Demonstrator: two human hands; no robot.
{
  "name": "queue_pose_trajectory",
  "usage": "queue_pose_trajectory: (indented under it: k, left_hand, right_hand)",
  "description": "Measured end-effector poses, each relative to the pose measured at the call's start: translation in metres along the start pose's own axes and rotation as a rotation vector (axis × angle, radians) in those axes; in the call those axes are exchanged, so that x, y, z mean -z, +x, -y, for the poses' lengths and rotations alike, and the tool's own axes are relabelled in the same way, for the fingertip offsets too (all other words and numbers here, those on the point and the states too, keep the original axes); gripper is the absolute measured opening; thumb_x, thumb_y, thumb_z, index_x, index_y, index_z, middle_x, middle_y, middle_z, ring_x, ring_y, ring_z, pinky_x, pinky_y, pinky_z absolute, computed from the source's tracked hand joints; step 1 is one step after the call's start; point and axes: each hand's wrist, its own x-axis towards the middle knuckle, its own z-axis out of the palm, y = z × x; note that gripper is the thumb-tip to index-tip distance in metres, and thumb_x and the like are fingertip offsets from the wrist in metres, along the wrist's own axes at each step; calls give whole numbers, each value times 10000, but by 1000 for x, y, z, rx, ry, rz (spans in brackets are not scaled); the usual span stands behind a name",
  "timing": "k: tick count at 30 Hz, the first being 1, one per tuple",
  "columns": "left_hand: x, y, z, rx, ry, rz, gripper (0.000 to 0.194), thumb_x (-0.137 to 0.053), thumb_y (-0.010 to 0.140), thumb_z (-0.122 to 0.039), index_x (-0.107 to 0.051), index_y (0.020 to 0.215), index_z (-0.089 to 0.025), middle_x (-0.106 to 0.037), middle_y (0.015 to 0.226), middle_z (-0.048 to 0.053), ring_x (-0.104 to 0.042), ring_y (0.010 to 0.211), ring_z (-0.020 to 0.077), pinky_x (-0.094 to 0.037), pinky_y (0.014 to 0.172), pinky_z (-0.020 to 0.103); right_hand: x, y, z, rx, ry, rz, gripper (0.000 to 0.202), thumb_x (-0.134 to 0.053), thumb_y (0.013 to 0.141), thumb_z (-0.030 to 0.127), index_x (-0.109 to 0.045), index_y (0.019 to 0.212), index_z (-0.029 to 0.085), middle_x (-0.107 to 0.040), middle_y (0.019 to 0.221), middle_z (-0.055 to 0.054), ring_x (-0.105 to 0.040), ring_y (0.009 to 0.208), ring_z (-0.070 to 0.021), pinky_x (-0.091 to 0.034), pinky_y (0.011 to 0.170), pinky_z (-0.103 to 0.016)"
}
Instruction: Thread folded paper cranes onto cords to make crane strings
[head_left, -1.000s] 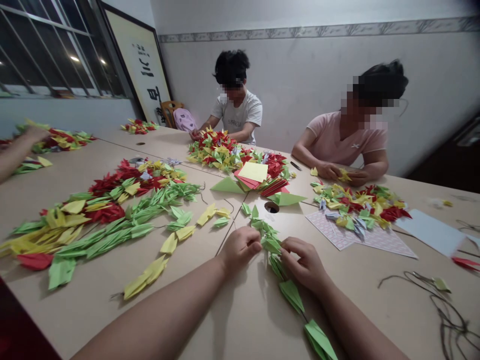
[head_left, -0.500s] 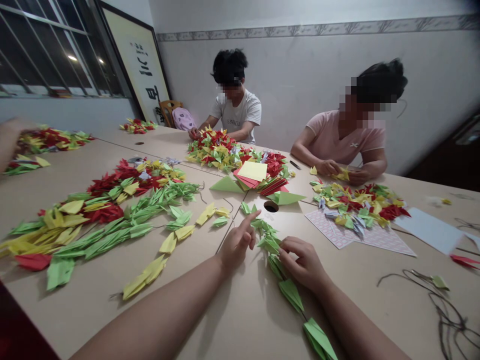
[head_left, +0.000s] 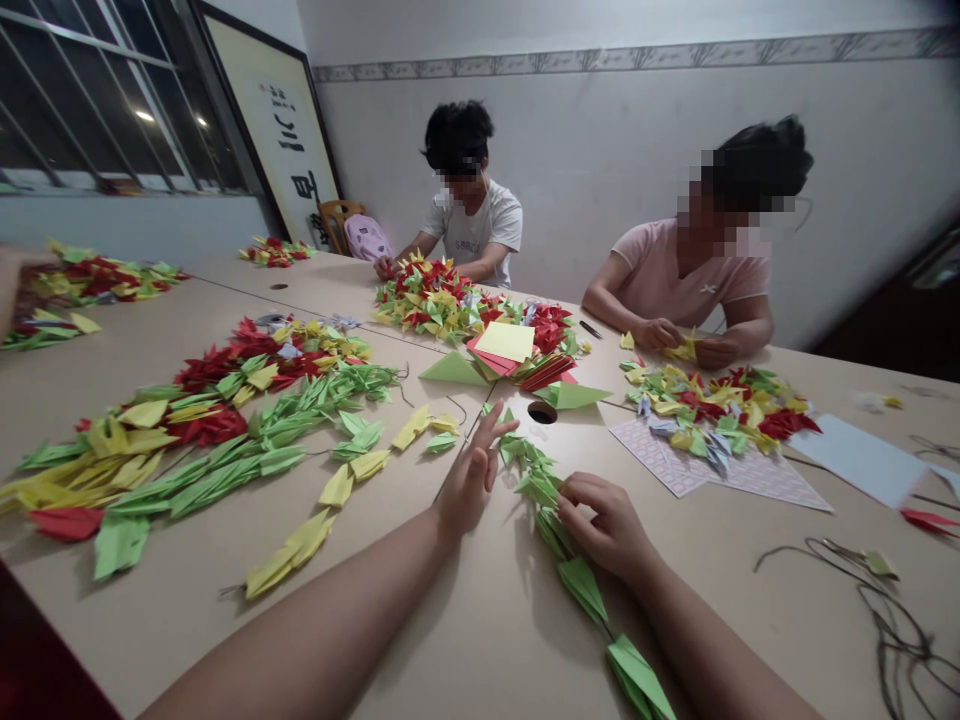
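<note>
A strand of green folded paper pieces [head_left: 583, 588] runs along a dark cord from the table's middle toward the lower edge of the view. My right hand [head_left: 606, 520] pinches one of its green pieces between thumb and fingertips from the right side. On the other side, my left hand [head_left: 471, 478] is open beside the strand's far end, fingers spread and pointing away from me. Whether its fingertips touch the far green pieces cannot be made out. To the left lies a strand of yellow folded pieces [head_left: 292, 553], with a thick green bundle [head_left: 277, 430] behind it.
Stacked square papers [head_left: 506, 342] lie beyond a round table hole [head_left: 542, 412]. Heaps of folded paper [head_left: 435, 300] stand across the table [head_left: 420, 640]. Loose cord [head_left: 892, 640] curls at right. Two people [head_left: 472, 225] sit opposite; another person's arm [head_left: 9, 285] shows at far left.
My left hand has tilted upward and its fingers have spread, where before the index finger pointed out over the strand. My right hand and the green strand stay nearly in place.
</note>
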Motion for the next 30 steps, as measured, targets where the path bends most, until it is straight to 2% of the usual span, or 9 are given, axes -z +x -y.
queue_pose_trajectory:
  k: [19, 30]
  left_hand:
    - [0, 1, 2, 19, -34, 17, 695, -127, 788, -670, -260, 1329, -254, -432, 1277, 124, -208, 429, 57, -168, 401, 259]
    - [0, 1, 1, 45, -28, 13, 710, -129, 777, -683, -274, 1321, -250, -462, 1248, 112, -228, 429, 59, -225, 415, 246]
  right_hand:
    - [0, 0, 1, -7, -2, 7, 291, -390, 813, 238, -405, 530, 173, -428, 531, -4, -400, 517, -99, -318, 497, -220]
    - [0, 0, 0, -6, 3, 4, 290, -395, 810, 237, -397, 526, 176, -431, 533, -4, -401, 521, -101, -318, 500, -221]
